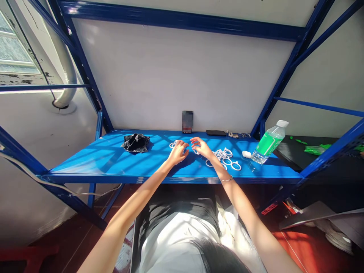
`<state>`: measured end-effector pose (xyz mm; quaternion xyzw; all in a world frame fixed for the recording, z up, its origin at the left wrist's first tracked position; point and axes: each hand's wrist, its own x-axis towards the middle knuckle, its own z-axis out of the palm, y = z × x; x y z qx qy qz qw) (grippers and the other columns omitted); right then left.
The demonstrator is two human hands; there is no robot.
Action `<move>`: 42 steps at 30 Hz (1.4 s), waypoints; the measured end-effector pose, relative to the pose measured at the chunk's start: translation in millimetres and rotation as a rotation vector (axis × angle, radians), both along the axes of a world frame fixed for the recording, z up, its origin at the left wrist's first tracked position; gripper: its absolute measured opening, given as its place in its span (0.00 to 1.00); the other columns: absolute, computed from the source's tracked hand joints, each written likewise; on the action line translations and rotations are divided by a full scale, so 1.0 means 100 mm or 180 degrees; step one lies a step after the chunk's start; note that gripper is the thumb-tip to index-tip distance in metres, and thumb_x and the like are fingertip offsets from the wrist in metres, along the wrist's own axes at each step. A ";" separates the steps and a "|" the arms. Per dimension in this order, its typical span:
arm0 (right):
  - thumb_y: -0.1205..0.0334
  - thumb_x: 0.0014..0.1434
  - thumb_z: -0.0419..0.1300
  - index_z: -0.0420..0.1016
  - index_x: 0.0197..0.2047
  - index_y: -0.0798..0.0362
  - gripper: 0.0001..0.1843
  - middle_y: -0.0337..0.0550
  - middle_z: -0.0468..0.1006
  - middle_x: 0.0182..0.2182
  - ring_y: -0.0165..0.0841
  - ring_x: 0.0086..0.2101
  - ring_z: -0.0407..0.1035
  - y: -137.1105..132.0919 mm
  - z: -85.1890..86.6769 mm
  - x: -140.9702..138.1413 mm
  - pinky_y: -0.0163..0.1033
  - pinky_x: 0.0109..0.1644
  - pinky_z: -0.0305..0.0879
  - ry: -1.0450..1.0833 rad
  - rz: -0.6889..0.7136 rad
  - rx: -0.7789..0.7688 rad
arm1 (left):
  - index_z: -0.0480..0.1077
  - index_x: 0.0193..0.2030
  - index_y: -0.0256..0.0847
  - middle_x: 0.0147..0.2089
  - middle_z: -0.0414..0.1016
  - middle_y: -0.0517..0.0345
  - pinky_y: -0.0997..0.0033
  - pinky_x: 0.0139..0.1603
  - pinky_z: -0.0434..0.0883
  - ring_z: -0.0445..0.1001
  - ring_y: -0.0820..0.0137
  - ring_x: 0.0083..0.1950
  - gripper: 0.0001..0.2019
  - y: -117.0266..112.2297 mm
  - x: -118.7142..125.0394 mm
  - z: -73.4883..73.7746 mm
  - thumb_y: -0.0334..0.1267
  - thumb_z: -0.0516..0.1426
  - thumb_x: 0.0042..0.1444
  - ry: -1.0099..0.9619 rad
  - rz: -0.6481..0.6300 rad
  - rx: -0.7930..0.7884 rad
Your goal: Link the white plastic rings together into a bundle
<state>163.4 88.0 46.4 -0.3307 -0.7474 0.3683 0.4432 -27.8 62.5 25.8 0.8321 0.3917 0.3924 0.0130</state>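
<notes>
My left hand (178, 152) is over the blue tabletop, its fingers bent and a little apart, with nothing visible between them. Just beyond it, a white ring (172, 145) lies partly hidden by the fingers. Facing it from the right, my right hand (200, 147) has its fingers curved inward. A small part of a white ring (196, 152) shows at its thumb; the grip is largely hidden. Beside my right wrist lies a loose pile of white rings (224, 154), some overlapping. The fingertips of both hands are close but apart.
A crumpled black plastic bag (136, 143) sits at the left of the blue table (113, 167). A phone-like upright object (187, 121), a black flat device (216, 133) and a cable (238, 134) are along the back. A tilted water bottle (269, 142) and small white case (246, 154) stand right.
</notes>
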 end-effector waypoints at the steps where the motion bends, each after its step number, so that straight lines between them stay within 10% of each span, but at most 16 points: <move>1: 0.65 0.49 0.59 0.70 0.48 0.48 0.21 0.43 0.72 0.45 0.33 0.41 0.72 0.00 0.00 -0.01 0.44 0.48 0.73 0.0137 0.0091 -0.0124 | 0.70 0.52 0.40 0.50 0.73 0.46 0.56 0.53 0.68 0.68 0.57 0.54 0.13 0.00 0.01 0.00 0.35 0.53 0.62 0.0011 -0.0101 -0.0014; 13: 0.58 0.51 0.68 0.70 0.50 0.50 0.23 0.42 0.77 0.42 0.34 0.41 0.76 -0.16 0.13 -0.01 0.44 0.52 0.73 0.0853 0.0706 -0.1067 | 0.75 0.45 0.39 0.44 0.75 0.47 0.58 0.52 0.68 0.71 0.56 0.49 0.12 0.03 0.04 0.00 0.43 0.56 0.61 -0.0421 -0.0444 -0.0483; 21: 0.58 0.51 0.66 0.71 0.51 0.49 0.23 0.45 0.75 0.48 0.37 0.46 0.73 -0.17 0.14 0.00 0.41 0.48 0.73 0.0748 0.0634 -0.0915 | 0.76 0.33 0.38 0.32 0.76 0.50 0.68 0.32 0.66 0.71 0.66 0.31 0.24 0.00 0.03 0.05 0.59 0.56 0.59 -0.0907 -0.0706 -0.1016; 42: 0.43 0.53 0.69 0.73 0.46 0.53 0.26 0.42 0.81 0.31 0.35 0.35 0.76 -0.05 0.06 -0.02 0.43 0.45 0.73 0.0768 0.0678 -0.0574 | 0.72 0.33 0.37 0.31 0.75 0.54 0.71 0.32 0.68 0.73 0.68 0.32 0.25 -0.01 0.04 0.11 0.62 0.61 0.51 -0.1668 -0.0761 -0.1586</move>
